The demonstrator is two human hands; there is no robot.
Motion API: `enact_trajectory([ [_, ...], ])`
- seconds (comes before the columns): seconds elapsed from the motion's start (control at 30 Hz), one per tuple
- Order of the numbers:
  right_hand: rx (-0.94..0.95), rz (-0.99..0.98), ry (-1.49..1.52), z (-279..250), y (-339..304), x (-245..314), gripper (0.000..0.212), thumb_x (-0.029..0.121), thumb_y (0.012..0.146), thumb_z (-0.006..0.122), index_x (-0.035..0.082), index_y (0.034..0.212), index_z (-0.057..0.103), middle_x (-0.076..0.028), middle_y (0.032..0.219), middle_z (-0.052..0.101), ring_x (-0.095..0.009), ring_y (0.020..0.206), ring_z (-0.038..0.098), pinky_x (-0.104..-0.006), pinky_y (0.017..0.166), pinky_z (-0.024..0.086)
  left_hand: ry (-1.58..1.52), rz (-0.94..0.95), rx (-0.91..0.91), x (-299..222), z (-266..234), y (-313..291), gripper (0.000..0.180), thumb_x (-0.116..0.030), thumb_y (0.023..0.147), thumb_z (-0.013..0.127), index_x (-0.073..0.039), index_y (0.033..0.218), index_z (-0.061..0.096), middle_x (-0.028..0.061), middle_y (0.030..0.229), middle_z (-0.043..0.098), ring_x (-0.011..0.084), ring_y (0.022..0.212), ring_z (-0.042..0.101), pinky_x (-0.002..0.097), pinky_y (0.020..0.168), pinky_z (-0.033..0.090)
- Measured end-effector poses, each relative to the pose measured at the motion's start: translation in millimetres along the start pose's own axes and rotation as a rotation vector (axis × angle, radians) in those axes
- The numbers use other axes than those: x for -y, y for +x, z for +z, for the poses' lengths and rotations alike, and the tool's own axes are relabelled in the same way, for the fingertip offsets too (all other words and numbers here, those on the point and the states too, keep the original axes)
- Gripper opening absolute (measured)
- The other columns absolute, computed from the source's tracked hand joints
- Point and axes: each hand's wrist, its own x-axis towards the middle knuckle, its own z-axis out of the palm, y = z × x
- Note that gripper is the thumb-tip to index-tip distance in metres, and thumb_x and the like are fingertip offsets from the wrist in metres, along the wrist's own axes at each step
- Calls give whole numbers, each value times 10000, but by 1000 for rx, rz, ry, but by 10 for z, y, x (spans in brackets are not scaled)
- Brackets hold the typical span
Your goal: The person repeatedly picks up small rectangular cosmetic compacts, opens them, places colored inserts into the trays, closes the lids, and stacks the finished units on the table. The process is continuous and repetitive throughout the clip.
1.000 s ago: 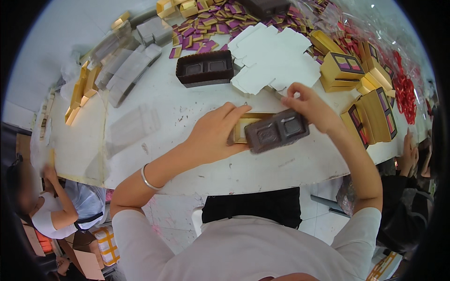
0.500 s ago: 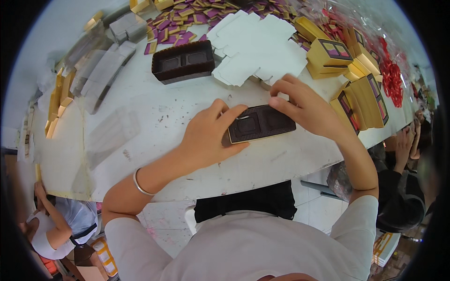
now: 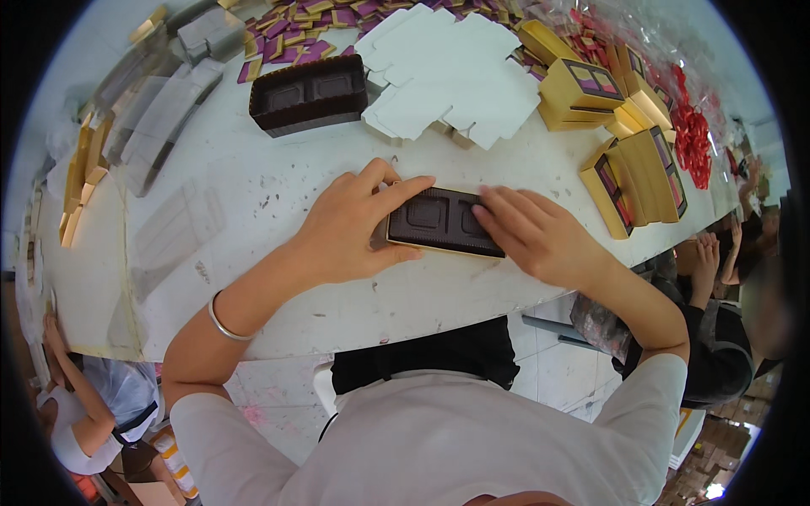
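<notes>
A dark brown plastic tray [image 3: 426,216] with two square recesses sits inside a shallow gold-edged box on the white table in front of me. My left hand [image 3: 350,221] grips the box's left end, fingers along the far edge and thumb at the near edge. Across the right end lies my right hand [image 3: 540,228], its fingers stretched out and touching the tray; they hide part of the right recess. Farther off, to the left, stands a deeper brown tray [image 3: 308,114] with two recesses.
White flat cartons [image 3: 456,72] are stacked beyond my hands. Gold boxes [image 3: 645,181] stand at right, near red ribbon [image 3: 692,139]. Purple and gold pieces [image 3: 295,38] pile up at the back. Clear plastic sleeves [image 3: 169,118] lie left. Other people sit at both sides.
My right hand has come down from above the tray onto its right end. My left hand keeps its grip. The view has shifted slightly.
</notes>
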Motion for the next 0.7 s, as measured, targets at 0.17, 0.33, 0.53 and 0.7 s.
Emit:
enact_trajectory([
  [0.17, 168, 168, 381, 55, -44, 247, 823, 500, 785, 578, -83, 1320, 354, -240, 1440, 295, -359, 1357, 269, -524, 1100, 177, 49, 80, -66, 7, 17, -9, 694, -307, 630, 809, -117, 1241, 540, 61, 957, 483, 236, 796, 503, 336, 715, 412],
  [0.33, 131, 192, 435, -44, -2, 106, 690, 436, 828, 585, -61, 1281, 431, -226, 1392, 375, -346, 1304, 357, -517, 1086, 220, 114, 61, -82, 8, 22, -46, 714, -372, 635, 793, -113, 1238, 513, 75, 1010, 497, 248, 825, 511, 363, 755, 412],
  [0.53, -410, 476, 450, 247, 794, -770, 312, 119, 817, 632, 3, 1104, 593, -154, 1105, 609, -322, 1020, 577, -389, 877, 454, 93, 124, -178, 3, 71, -37, 706, -415, 647, 776, -87, 1206, 496, 107, 1101, 504, 292, 917, 522, 404, 823, 411],
  [0.7, -174, 571, 397, 967, 2058, -1388, 425, 257, 809, 669, 16, 1147, 578, -183, 1090, 611, -325, 1010, 578, -371, 861, 460, 98, 159, -121, 73, 72, -44, 695, -410, 670, 761, -67, 1208, 489, 106, 1044, 529, 288, 915, 528, 386, 818, 416],
])
